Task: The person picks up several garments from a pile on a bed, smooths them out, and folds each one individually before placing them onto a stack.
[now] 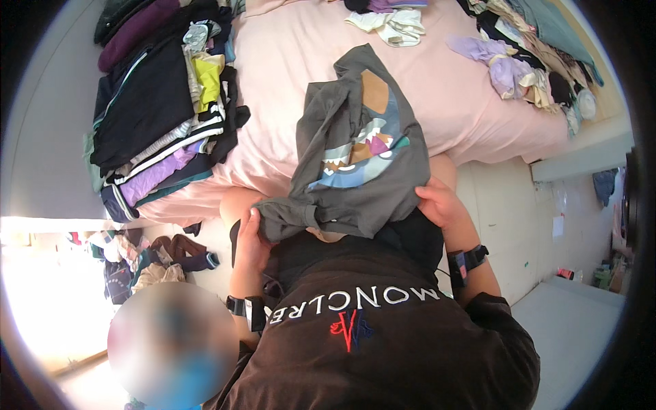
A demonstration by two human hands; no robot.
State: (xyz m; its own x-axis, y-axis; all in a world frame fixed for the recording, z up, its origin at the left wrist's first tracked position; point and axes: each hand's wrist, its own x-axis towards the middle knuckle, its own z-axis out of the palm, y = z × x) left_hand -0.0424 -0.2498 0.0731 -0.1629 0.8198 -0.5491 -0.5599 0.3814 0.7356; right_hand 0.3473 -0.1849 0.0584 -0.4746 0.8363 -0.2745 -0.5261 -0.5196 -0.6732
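Observation:
A dark grey garment (359, 154) with a cartoon animal print hangs over my lap and reaches onto the edge of the bed. It is rumpled, and part of its print is folded out of sight. My left hand (256, 238) grips a bunched end of it, thumb on top. At the other side, my right hand (441, 202) pinches its edge between thumb and fingers. The fingers of both hands are partly hidden by the cloth or turned away.
A bed with a pink sheet (277, 66) lies before me. At its left stands a tall pile of folded clothes (148, 113). Loose clothes (512, 72) and a white garment (392, 25) lie farther off. More clothes (169, 256) are heaped at lower left, near a blurred patch.

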